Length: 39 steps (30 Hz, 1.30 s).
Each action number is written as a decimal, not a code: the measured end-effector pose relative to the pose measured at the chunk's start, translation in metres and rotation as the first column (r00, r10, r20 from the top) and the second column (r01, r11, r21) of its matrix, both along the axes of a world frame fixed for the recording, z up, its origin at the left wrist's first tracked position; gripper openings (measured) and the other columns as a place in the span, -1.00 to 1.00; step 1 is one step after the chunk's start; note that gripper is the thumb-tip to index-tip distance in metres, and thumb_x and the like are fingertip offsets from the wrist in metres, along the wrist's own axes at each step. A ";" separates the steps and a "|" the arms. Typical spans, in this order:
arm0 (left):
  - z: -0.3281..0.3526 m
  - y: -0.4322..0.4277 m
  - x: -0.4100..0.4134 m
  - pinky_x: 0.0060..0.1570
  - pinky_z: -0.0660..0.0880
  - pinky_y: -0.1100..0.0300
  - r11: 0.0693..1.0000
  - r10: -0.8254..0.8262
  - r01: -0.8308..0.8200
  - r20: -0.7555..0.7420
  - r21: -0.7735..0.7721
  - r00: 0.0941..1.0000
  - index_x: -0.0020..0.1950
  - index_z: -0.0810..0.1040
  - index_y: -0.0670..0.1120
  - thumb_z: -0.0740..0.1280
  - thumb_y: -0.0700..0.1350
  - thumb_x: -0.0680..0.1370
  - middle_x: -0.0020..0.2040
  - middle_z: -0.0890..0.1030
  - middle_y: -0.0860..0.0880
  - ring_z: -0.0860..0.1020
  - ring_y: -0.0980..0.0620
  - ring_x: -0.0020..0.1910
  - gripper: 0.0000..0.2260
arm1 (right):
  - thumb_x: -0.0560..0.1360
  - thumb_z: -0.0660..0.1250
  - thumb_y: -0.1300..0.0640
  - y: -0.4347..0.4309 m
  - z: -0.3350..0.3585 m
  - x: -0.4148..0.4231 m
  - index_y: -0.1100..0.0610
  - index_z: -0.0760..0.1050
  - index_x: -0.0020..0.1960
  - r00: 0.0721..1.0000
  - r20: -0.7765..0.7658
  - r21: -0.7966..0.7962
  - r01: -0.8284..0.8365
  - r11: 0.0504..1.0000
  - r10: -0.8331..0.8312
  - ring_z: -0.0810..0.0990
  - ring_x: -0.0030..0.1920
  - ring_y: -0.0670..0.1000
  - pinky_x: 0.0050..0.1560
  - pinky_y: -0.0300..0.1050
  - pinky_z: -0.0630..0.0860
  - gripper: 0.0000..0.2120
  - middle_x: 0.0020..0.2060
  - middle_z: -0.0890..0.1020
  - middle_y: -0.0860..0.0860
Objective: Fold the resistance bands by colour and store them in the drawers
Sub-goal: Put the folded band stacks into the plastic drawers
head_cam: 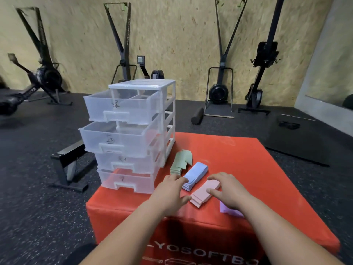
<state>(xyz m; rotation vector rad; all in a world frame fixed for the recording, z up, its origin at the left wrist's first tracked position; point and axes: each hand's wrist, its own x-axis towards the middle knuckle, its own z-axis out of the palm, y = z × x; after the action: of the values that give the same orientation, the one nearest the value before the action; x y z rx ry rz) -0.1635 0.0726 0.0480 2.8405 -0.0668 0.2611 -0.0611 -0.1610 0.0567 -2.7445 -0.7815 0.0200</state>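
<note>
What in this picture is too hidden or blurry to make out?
Head view:
- Handwritten marks on the drawer fronts: too blurred to read.
- Purple bands: mostly hidden under the right hand and forearm.
- Lettering on the red box: cut off by the bottom edge.
- Near end of the blue bands: covered by left hand fingers.

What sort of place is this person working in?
Most likely a gym. Black exercise machines with flywheels stand along the wall, the floor is speckled rubber matting, and folded resistance bands lie on a red padded jump box.
</note>
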 end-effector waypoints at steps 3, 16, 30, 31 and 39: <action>0.002 0.013 0.034 0.35 0.46 -0.05 0.999 0.038 -0.037 0.022 -0.040 0.999 0.48 0.46 0.07 0.40 0.19 0.57 0.41 0.44 0.03 0.42 -0.08 0.38 -0.49 | 0.55 0.40 -0.20 0.027 0.008 0.040 -0.13 0.50 0.42 1.000 0.018 0.015 0.021 1.000 -0.021 0.51 0.34 0.09 0.37 0.00 0.41 -0.53 0.35 0.56 -0.08; -0.050 0.047 0.161 0.37 0.44 -0.05 0.975 0.190 -0.191 -0.015 -0.116 0.982 0.47 0.43 0.09 0.35 0.10 0.59 0.49 0.37 -0.01 0.40 -0.14 0.42 -0.56 | 0.54 0.38 -0.09 0.150 -0.024 0.185 -0.12 0.51 0.40 0.997 0.077 -0.191 -0.008 0.981 0.023 0.53 0.27 0.11 0.19 0.05 0.53 -0.57 0.25 0.60 -0.06; -0.068 0.057 0.192 -0.02 0.61 -0.05 0.929 0.300 -0.278 0.057 -0.246 0.952 0.07 0.63 -0.01 0.33 -0.03 0.60 0.17 0.53 0.02 0.63 -0.09 -0.04 -0.87 | 0.57 0.35 0.00 0.161 -0.045 0.211 -0.02 0.66 0.04 0.955 0.292 0.051 -0.067 0.996 0.049 0.62 -0.03 0.09 -0.15 -0.02 0.49 -0.86 -0.10 0.65 -0.07; -0.068 0.057 0.192 -0.03 0.60 -0.05 0.925 0.307 -0.282 0.061 -0.255 0.950 0.06 0.63 -0.02 0.33 -0.04 0.60 0.16 0.54 0.02 0.64 -0.09 -0.05 -0.87 | 0.55 0.37 0.02 0.163 -0.043 0.206 -0.02 0.66 0.03 0.946 0.318 0.082 -0.088 0.993 0.058 0.60 -0.03 0.08 -0.17 -0.04 0.47 -0.88 -0.10 0.64 -0.08; -0.063 0.053 0.184 -0.01 0.55 -0.04 0.791 0.420 -0.363 0.005 -0.493 0.908 0.23 0.45 0.00 0.21 -0.02 0.63 0.07 0.60 0.00 0.63 -0.08 0.02 -0.81 | 0.53 0.41 0.02 0.161 -0.061 0.181 -0.11 0.66 0.10 0.945 0.134 0.026 -0.303 0.953 0.297 0.53 0.11 0.03 -0.06 -0.02 0.50 -0.83 0.06 0.56 -0.09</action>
<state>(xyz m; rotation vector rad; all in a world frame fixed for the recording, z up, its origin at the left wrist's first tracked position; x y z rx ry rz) 0.0203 0.1253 -0.0145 2.3052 0.5065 0.4575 0.1202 0.0003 -0.0042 -2.5765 -1.2139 -0.1118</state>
